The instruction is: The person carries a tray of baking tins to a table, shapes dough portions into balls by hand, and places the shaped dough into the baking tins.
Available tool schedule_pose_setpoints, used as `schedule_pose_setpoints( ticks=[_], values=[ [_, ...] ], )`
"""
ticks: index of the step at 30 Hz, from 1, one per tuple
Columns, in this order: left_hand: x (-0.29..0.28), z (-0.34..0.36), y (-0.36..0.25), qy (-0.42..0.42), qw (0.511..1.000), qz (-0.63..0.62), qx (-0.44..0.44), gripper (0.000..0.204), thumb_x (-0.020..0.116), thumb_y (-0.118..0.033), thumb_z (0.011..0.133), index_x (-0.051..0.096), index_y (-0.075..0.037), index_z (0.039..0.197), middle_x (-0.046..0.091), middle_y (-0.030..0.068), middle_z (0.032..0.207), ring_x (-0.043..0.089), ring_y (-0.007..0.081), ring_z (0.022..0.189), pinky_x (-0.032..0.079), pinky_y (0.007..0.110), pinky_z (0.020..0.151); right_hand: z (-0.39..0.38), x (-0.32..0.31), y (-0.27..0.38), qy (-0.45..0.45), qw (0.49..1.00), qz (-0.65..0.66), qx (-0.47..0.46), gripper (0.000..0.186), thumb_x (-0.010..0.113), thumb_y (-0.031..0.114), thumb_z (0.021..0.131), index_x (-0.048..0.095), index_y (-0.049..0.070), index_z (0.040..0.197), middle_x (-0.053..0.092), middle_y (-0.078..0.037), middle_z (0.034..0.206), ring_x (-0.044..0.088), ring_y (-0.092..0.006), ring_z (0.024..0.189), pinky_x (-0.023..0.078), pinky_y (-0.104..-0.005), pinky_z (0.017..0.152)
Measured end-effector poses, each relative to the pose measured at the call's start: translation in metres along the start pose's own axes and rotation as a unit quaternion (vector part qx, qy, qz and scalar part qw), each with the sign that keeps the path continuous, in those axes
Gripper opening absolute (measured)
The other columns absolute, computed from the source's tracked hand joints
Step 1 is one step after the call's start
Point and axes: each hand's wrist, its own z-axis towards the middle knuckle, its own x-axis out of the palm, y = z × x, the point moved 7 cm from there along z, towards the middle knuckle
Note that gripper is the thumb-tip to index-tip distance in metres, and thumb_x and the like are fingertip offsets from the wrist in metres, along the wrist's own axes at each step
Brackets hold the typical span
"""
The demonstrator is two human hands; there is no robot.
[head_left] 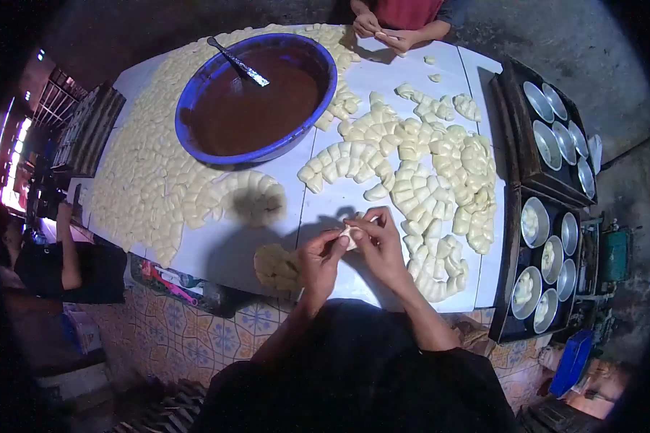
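Above the white table [350, 278], toward its near edge, the left hand [321, 261] and right hand [381, 249] hold a pale dough piece [352, 238] pinched closely between them, and I'd worry that too hard a tug could tear it, or a slack grip let it drop.
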Motion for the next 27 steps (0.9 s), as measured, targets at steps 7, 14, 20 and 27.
schedule_pose_setpoints(
  ticks=[7, 14, 20, 27],
  values=[
    [0.024, 0.002, 0.019, 0.105, 0.843, -0.452, -0.274, 0.027, 0.054, -0.013, 0.088, 0.057, 0.000, 0.112, 0.061, 0.0082, 0.111, 0.059, 0.0150, 0.097, 0.048, 0.031, 0.083, 0.008, 0.024, -0.003, 0.031, 0.987, 0.105, -0.113, 0.043, 0.062, 0.041, 0.085, 0.065, 0.003, 0.105, 0.042, -0.014, 0.128, 0.040, -0.0243, 0.118, 0.031, -0.0376, 0.100],
    [0.068, 0.069, -0.058, 0.380, 0.744, -0.522, -0.170, 0.100, 0.058, -0.061, 0.080, 0.018, 0.003, 0.145, 0.046, 0.0175, 0.131, 0.049, 0.0201, 0.111, 0.040, 0.035, 0.093, 0.023, 0.009, -0.047, 0.116, 0.932, 0.339, 0.052, 0.112, 0.063, 0.069, 0.071, 0.008, 0.010, 0.149, 0.029, -0.007, 0.140, 0.041, -0.0203, 0.115, 0.039, -0.0336, 0.092],
    [-0.029, 0.283, -0.068, -0.034, 0.947, 0.296, 0.118, 0.059, 0.050, -0.032, 0.096, 0.032, 0.002, 0.140, 0.068, 0.0138, 0.085, 0.062, 0.0146, 0.073, 0.049, 0.030, 0.074, 0.035, 0.000, -0.058, 0.039, 0.948, 0.310, 0.067, 0.098, 0.068, 0.044, 0.078, 0.010, 0.011, 0.150, 0.028, -0.012, 0.140, 0.041, -0.0214, 0.111, 0.046, -0.0328, 0.081],
    [-0.016, 0.272, -0.075, 0.009, 0.891, 0.455, 0.006, 0.073, 0.021, -0.057, 0.096, 0.044, 0.002, 0.133, 0.045, 0.0242, 0.135, 0.044, 0.0361, 0.125, 0.035, 0.041, 0.102, 0.030, 0.011, -0.086, 0.030, 0.911, 0.392, 0.121, 0.076, 0.061, 0.031, 0.090, 0.018, 0.007, 0.148, 0.036, -0.007, 0.136, 0.047, -0.0135, 0.098, 0.046, -0.0280, 0.079]
  ],
)
